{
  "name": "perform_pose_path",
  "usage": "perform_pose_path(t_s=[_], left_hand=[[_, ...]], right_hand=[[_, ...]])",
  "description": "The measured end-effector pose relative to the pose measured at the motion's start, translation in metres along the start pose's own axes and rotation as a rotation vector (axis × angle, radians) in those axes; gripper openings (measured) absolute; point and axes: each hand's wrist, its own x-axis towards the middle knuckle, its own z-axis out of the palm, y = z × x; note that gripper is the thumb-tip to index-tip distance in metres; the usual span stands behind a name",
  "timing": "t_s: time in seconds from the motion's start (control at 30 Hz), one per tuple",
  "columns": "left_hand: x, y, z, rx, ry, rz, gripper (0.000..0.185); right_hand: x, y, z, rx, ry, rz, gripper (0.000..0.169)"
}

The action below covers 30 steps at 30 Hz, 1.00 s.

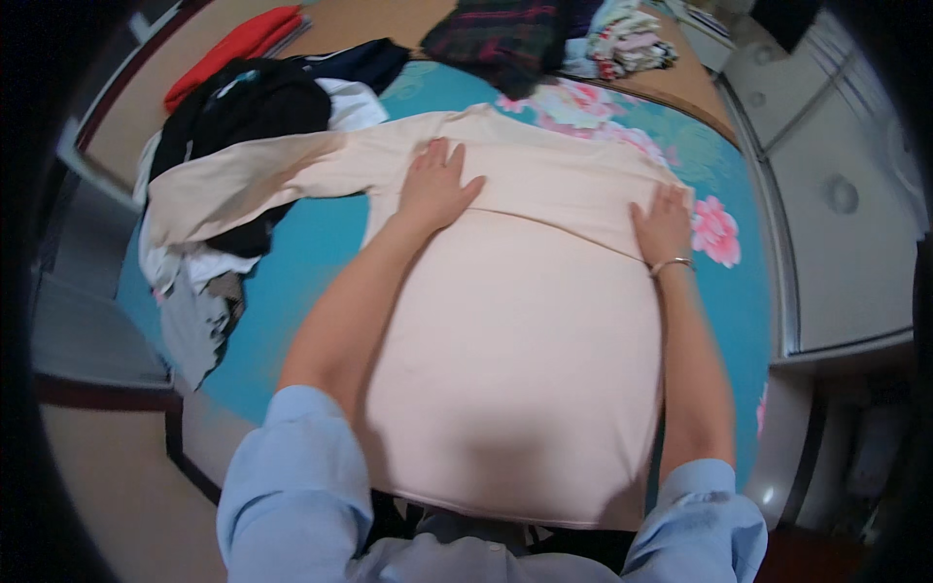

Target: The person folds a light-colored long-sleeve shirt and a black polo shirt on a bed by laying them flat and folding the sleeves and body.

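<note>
A pale pink long-sleeved top (510, 313) lies spread out before me, its hem towards my body. One sleeve (248, 175) stretches to the left over a heap of clothes. The other sleeve (554, 193) appears folded across the chest, its lower edge slanting down to the right. My left hand (436, 182) rests palm down near the left shoulder, with thumb and fingers spread. Flat on the right side of the top, by the folded edge, is my right hand (662, 222), a bracelet (672, 266) at its wrist. Neither hand grips anything.
Beneath the top is a teal floral sheet (313, 270) on a bed. Black clothing (248, 109), white and grey garments and a red folded cloth (233, 51) lie left. Plaid fabric (503, 36) and a patterned pile (630, 44) sit at the far end. A cabinet (838, 197) stands right.
</note>
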Motion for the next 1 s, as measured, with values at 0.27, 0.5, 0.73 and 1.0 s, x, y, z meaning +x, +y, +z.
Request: perform_pose_path(t_s=[0.27, 0.5, 0.73, 1.0], left_hand=[[-0.05, -0.053, -0.049, -0.927, 0.379, -0.326, 0.031], [-0.163, -0.199, -0.144, -1.335, 0.989, -0.738, 0.035], [-0.165, -0.265, -0.164, -1.526, 1.024, -0.809, 0.029], [-0.135, -0.25, -0.206, -2.014, 1.0, -0.623, 0.037]], right_hand=[[-0.001, -0.003, 0.002, 0.195, -0.062, 0.075, 0.07], [0.016, 0.006, -0.005, 0.141, -0.088, -0.017, 0.061], [0.01, -0.157, -0.061, 0.87, 0.091, -0.522, 0.047], [-0.014, -0.286, -0.085, 0.609, 0.097, -0.655, 0.044]])
